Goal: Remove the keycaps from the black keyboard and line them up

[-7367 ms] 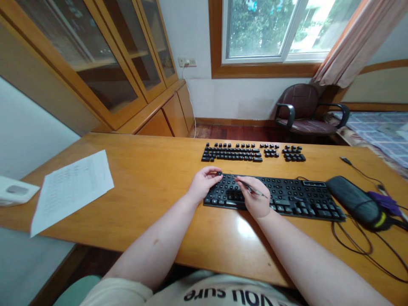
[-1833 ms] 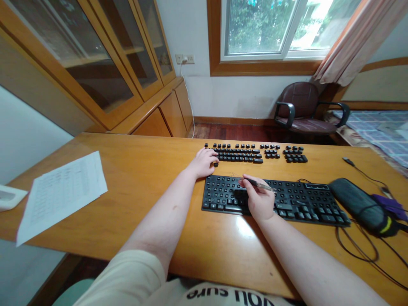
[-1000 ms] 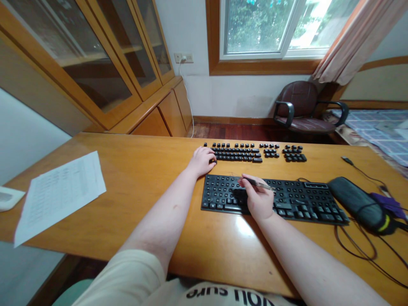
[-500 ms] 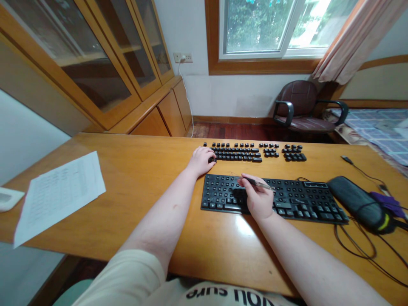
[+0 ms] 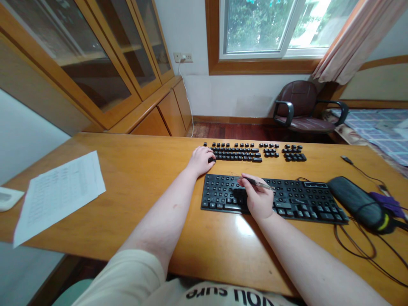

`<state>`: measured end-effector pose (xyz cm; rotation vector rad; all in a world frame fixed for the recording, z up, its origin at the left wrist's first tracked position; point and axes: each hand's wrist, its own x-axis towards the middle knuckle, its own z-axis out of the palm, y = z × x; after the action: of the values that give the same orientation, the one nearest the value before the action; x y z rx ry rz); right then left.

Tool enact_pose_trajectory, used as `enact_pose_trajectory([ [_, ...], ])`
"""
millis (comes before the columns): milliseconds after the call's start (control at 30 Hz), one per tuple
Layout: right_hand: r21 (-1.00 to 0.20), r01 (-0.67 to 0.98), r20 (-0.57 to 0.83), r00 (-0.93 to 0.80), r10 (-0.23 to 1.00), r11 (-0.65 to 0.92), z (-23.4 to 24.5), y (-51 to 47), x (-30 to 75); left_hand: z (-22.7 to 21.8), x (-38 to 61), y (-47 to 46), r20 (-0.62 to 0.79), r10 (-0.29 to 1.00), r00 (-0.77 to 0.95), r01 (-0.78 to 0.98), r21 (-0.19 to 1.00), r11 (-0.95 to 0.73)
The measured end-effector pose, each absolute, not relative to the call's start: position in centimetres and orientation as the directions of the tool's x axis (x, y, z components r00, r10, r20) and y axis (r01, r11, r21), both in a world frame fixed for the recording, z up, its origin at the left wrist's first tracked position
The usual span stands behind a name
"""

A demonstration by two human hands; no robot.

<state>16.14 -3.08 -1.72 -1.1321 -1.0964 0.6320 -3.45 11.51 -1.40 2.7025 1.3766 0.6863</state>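
Note:
A black keyboard (image 5: 299,199) with its keycaps taken off lies on the wooden desk (image 5: 143,187). Behind it the loose black keycaps (image 5: 248,152) are set out in rows in keyboard layout. My left hand (image 5: 201,160) rests at the left end of those rows, fingers curled onto a keycap there. My right hand (image 5: 257,199) lies on the middle of the keyboard, closed on a thin pen-like tool (image 5: 259,184) that points right.
A printed sheet (image 5: 60,191) lies at the desk's left, partly over the edge. A black pouch (image 5: 357,202), purple item and cables lie at the right. A brown armchair (image 5: 302,108) stands under the window; wooden cabinets line the left wall.
My left hand went from the keyboard's top-left corner back to the left end of the keycap rows, and has barely shifted in the last second. My right hand stays put.

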Motion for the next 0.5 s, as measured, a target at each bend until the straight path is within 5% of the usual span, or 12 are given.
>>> enact_pose_trajectory([
  [267,-0.939,0.077,0.339,0.373,0.864,0.335,-1.7,-3.0,16.1,-0.5,-3.1,11.2,0.449,0.781,0.435,0.759,0.284,-0.586],
  [500,-0.973,0.069,0.233,0.300,0.925,0.222,-1.8,-2.8,16.3,9.2,-2.2,5.2,0.699,0.703,0.132,0.674,0.456,-0.580],
])
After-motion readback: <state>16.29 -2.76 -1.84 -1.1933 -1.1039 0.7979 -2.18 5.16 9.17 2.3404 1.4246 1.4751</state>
